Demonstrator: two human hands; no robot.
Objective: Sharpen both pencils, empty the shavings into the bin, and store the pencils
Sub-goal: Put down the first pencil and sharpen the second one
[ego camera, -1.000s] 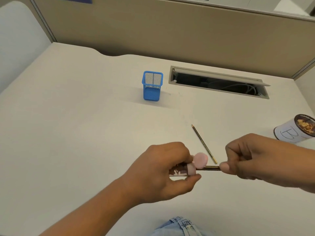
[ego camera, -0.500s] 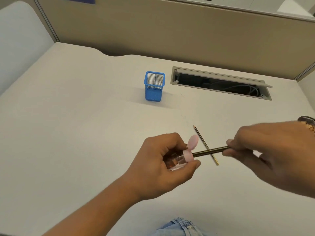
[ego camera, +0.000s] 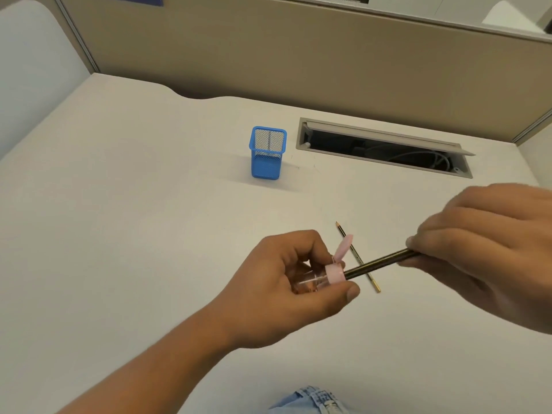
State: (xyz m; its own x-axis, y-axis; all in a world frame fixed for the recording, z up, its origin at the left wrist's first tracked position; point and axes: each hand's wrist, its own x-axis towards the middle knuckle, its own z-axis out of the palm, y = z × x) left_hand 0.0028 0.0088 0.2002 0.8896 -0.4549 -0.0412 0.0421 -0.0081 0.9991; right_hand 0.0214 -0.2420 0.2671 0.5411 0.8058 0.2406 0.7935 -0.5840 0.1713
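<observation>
Denim (ego camera: pixel 310 401) shows at the near edge. Just beyond it the left hand (ego camera: pixel 283 285) curls fingers and thumb round a small sharpener (ego camera: pixel 334 273), a clear barrel with a pink cap whose flip lid stands open. One pencil (ego camera: pixel 385 262) sits tip-first in the cap and runs right and away to the right hand (ego camera: pixel 484 249), whose fingertips pinch its far end.

The pencil is probably light and stiff, with a slick lacquered shaft and a brittle lead. A pinch closer to the cap would likely steady the twist better. The sharpener looks like thin hollow plastic, best held by the barrel so the cap stays seated.

A second pencil (ego camera: pixel 373 283) lies flat on the desk (ego camera: pixel 149 204) beneath the held one, point aimed far. Farther off a blue mesh holder (ego camera: pixel 267 153) stands upright, left of a cable slot (ego camera: pixel 382 147). No bin is in view.
</observation>
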